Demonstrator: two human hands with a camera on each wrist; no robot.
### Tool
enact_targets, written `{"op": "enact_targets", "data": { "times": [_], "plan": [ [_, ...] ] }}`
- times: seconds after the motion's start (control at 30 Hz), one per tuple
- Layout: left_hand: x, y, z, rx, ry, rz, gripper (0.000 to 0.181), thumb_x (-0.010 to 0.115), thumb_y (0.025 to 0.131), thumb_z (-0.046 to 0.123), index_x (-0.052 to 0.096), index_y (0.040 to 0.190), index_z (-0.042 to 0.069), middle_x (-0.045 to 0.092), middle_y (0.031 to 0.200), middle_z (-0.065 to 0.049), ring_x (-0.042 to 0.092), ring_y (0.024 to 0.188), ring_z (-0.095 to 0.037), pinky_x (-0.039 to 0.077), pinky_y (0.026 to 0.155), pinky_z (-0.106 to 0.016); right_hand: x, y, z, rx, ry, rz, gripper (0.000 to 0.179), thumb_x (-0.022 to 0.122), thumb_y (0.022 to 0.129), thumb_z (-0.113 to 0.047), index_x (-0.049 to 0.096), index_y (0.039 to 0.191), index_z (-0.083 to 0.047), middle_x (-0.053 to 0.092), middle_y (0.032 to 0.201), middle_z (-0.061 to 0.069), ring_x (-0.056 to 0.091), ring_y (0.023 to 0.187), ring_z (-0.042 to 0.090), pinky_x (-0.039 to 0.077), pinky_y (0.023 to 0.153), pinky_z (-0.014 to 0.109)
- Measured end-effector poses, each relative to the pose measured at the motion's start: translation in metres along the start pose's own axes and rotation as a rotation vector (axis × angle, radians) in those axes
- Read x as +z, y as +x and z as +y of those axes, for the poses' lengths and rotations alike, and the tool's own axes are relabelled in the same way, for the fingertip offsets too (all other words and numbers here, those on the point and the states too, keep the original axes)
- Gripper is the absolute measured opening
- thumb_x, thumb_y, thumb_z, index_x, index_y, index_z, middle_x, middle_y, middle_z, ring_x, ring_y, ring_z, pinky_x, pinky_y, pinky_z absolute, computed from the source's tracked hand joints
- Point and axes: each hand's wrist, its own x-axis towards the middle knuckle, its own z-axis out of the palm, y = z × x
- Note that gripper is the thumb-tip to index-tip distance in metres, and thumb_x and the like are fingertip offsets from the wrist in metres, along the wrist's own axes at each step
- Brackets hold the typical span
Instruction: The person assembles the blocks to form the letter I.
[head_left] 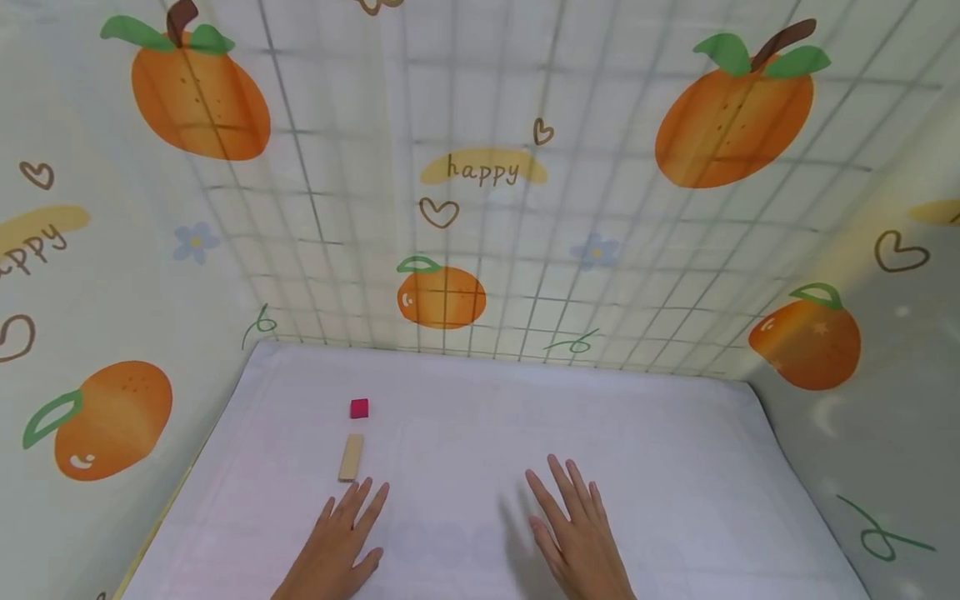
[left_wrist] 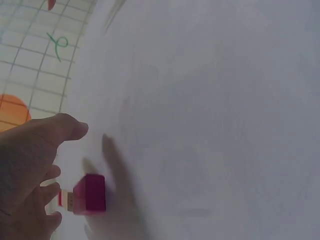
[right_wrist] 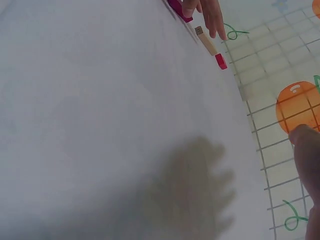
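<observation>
My left hand is over the near left of the white surface, fingers spread and straight, fingertips right at the near end of a flat wooden block. Beyond that block sits a small red cube. A magenta block shows beside my left fingers in the left wrist view; the hand hides it in the head view. Farther right, my right hand holds nothing, its fingers extended and thumb apart. Its shadow falls on the surface. The right wrist view shows the magenta block, wooden block and red cube roughly in a line.
A white cloth-like surface lies under both hands. Walls enclose it at the back, left and right, printed with oranges, hearts and grid lines. The back wall meets the surface beyond the red cube.
</observation>
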Motion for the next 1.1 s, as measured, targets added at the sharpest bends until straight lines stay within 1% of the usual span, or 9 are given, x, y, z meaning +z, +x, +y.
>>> {"op": "enact_targets", "data": {
  "times": [0.13, 0.27, 0.3, 0.43, 0.6, 0.67, 0.73, 0.93, 1.1],
  "plan": [
    [0.000, -0.005, -0.008, -0.042, 0.026, 0.008, 0.092, 0.077, 0.084, 0.041, 0.026, 0.158, 0.023, 0.032, 0.160, -0.008, 0.031, 0.145, -0.032, 0.028, 0.111, -0.064, 0.001, -0.005, 0.001, 0.009, -0.004, -0.024, 0.052, 0.032, 0.107, -0.047, 0.052, 0.146, -0.018, 0.038, 0.156, 0.013, 0.036, 0.140, 0.040, 0.029, 0.108, 0.064],
    [-0.003, -0.009, -0.017, -0.075, 0.035, -0.021, 0.091, 0.078, 0.082, 0.041, 0.032, 0.157, 0.020, 0.033, 0.159, -0.008, 0.031, 0.145, -0.032, 0.026, 0.111, -0.064, 0.005, -0.009, 0.004, 0.026, -0.003, -0.033, 0.051, 0.035, 0.106, -0.047, 0.053, 0.145, -0.018, 0.039, 0.155, 0.013, 0.036, 0.140, 0.039, 0.027, 0.110, 0.063],
    [-0.004, -0.010, -0.019, -0.082, 0.036, -0.033, 0.090, 0.078, 0.081, 0.040, 0.033, 0.156, 0.019, 0.034, 0.159, -0.008, 0.031, 0.145, -0.033, 0.026, 0.112, -0.064, 0.006, -0.011, 0.004, 0.029, -0.007, -0.032, 0.051, 0.036, 0.106, -0.046, 0.053, 0.145, -0.018, 0.040, 0.155, 0.013, 0.036, 0.140, 0.039, 0.029, 0.108, 0.064],
    [-0.009, -0.014, -0.024, -0.103, 0.003, -0.063, 0.085, 0.080, 0.077, 0.033, 0.042, 0.150, 0.013, 0.039, 0.156, -0.010, 0.030, 0.144, -0.035, 0.022, 0.112, -0.066, 0.012, -0.017, 0.007, 0.049, 0.005, -0.037, 0.049, 0.044, 0.104, -0.043, 0.053, 0.145, -0.019, 0.041, 0.154, 0.013, 0.037, 0.139, 0.039, 0.025, 0.112, 0.062],
    [-0.014, -0.016, -0.026, -0.138, -0.014, -0.091, 0.080, 0.083, 0.074, 0.031, 0.049, 0.144, 0.012, 0.048, 0.147, -0.008, 0.036, 0.141, -0.034, 0.022, 0.113, -0.065, 0.018, -0.023, 0.009, 0.058, 0.015, -0.039, 0.049, 0.055, 0.099, -0.038, 0.053, 0.145, -0.019, 0.042, 0.153, 0.013, 0.038, 0.138, 0.040, 0.035, 0.102, 0.068],
    [-0.016, -0.015, -0.025, -0.153, -0.021, -0.096, 0.078, 0.084, 0.073, 0.031, 0.050, 0.141, 0.012, 0.051, 0.143, -0.008, 0.039, 0.138, -0.034, 0.024, 0.112, -0.064, 0.019, -0.024, 0.009, 0.055, 0.017, -0.038, 0.049, 0.055, 0.099, -0.038, 0.054, 0.144, -0.019, 0.043, 0.152, 0.013, 0.039, 0.138, 0.040, 0.038, 0.096, 0.070],
    [-0.018, -0.015, -0.024, -0.165, -0.035, -0.097, 0.076, 0.085, 0.072, 0.029, 0.052, 0.138, 0.011, 0.053, 0.140, -0.008, 0.042, 0.135, -0.033, 0.026, 0.112, -0.064, 0.020, -0.024, 0.009, 0.055, 0.022, -0.038, 0.049, 0.054, 0.099, -0.039, 0.054, 0.144, -0.019, 0.043, 0.152, 0.014, 0.039, 0.138, 0.040, 0.039, 0.094, 0.071],
    [-0.022, -0.014, -0.024, -0.178, -0.074, -0.111, 0.066, 0.084, 0.071, 0.023, 0.054, 0.128, 0.010, 0.055, 0.132, -0.008, 0.048, 0.125, -0.030, 0.029, 0.109, -0.065, 0.021, -0.025, 0.006, 0.063, 0.027, -0.038, 0.048, 0.052, 0.100, -0.039, 0.054, 0.144, -0.019, 0.043, 0.152, 0.014, 0.039, 0.137, 0.041, 0.037, 0.097, 0.069],
    [-0.024, -0.011, -0.021, -0.191, -0.105, -0.139, 0.058, 0.082, 0.071, 0.019, 0.056, 0.123, 0.011, 0.057, 0.127, -0.007, 0.050, 0.118, -0.028, 0.029, 0.109, -0.065, 0.022, -0.026, 0.006, 0.059, 0.030, -0.036, 0.048, 0.046, 0.103, -0.043, 0.054, 0.143, -0.018, 0.044, 0.152, 0.014, 0.040, 0.136, 0.042, 0.038, 0.094, 0.071]
  ]
}}
